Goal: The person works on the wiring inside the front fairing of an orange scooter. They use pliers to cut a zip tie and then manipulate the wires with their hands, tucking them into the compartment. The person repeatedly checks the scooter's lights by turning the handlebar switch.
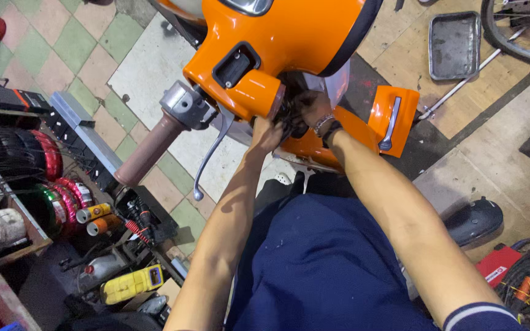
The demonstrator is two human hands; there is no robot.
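While both reach under the orange handlebar cover (289, 37), left hand (267, 133) and right hand (311, 108) touch dark wiring (291, 122).

Both hands' fingertips vanish under the orange handlebar cover (289, 37) mid-frame; bicycle wheel (522, 30) cut off upper right.

I see bare forearms, navy trousers (320, 263), navy short sleeve w/ white-striped cuff (480, 315), beaded bracelet + dark band at right wrist (326, 127).
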